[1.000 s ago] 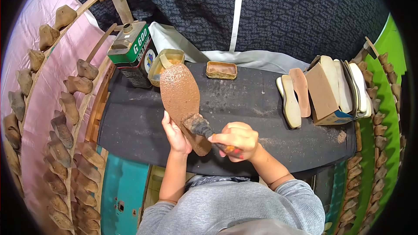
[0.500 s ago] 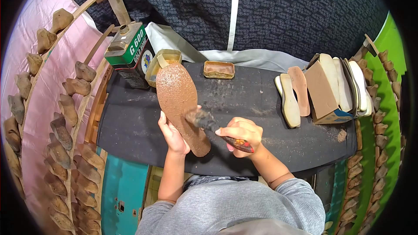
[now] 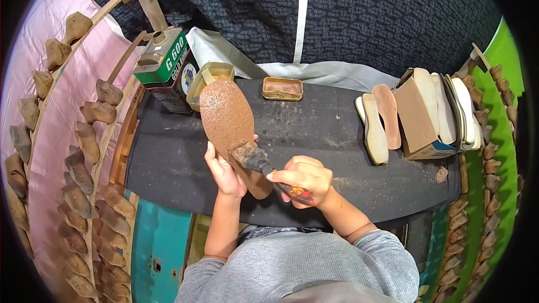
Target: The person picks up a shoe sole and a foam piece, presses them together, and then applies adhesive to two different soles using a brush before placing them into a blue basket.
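Note:
A brown shoe sole [image 3: 227, 113] with a wet, glossy coating stands tilted over the table, wide end away from me. My left hand [image 3: 224, 173] grips it from the left and beneath, thumb along its edge. In my right hand [image 3: 306, 181] is a brush [image 3: 258, 161] with dark, caked bristles and a red-flecked handle. The bristles press on the narrow middle of the sole. Partly hidden behind the sole's wide end is a tub [image 3: 220, 71] of yellowish glue with a flat stick in it.
A green glue can [image 3: 168, 70] stands at the back left, a small shallow tray [image 3: 282, 89] at the back middle. Pale insoles [image 3: 375, 129] lie right, beside a cardboard box [image 3: 418, 118] of more soles. Racks of wooden shoe lasts [image 3: 81, 168] line both sides.
The brush has moved left and slightly down, farther onto the sole's narrow middle, with my right hand following. My left hand and the sole have barely shifted.

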Demonstrator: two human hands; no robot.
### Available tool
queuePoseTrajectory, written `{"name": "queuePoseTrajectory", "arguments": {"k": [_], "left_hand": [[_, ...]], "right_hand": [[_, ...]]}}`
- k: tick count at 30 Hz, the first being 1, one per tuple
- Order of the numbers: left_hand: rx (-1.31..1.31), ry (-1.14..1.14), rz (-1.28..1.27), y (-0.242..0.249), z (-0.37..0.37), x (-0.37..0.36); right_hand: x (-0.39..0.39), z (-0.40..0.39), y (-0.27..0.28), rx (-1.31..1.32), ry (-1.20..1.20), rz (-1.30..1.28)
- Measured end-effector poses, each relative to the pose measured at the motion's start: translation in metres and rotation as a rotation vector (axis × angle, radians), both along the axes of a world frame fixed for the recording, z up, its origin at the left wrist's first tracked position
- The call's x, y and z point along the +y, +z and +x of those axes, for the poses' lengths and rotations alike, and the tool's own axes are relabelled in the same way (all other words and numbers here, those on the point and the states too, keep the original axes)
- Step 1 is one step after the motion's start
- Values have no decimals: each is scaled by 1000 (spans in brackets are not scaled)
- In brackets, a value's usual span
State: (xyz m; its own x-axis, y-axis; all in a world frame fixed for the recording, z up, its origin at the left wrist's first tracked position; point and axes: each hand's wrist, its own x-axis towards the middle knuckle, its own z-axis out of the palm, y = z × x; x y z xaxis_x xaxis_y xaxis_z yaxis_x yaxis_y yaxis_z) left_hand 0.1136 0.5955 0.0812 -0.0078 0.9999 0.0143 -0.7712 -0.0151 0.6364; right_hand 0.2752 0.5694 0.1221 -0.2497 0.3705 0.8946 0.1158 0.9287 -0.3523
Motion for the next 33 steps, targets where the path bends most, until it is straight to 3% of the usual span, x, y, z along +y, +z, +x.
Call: {"name": "queuePoseTrajectory", "arguments": {"k": [7, 9, 13, 18, 23, 33], "left_hand": [[-35, -41, 68, 2, -11, -1], [12, 123, -27, 11, -6, -4], [13, -19, -6, -13, -19, -6], [10, -48, -36, -15, -18, -14], [-7, -72, -34, -14, -20, -20], [-24, -59, -41, -18, -26, -22]], "right_hand": [[5, 9, -1, -8, 85, -56], [9, 21, 2, 94, 17, -123], [45, 32, -4, 353, -265, -307], [129, 47, -25, 112, -582, -388], [182, 59, -65, -47, -589, -388], [201, 63, -88, -169, -629, -347]]}}
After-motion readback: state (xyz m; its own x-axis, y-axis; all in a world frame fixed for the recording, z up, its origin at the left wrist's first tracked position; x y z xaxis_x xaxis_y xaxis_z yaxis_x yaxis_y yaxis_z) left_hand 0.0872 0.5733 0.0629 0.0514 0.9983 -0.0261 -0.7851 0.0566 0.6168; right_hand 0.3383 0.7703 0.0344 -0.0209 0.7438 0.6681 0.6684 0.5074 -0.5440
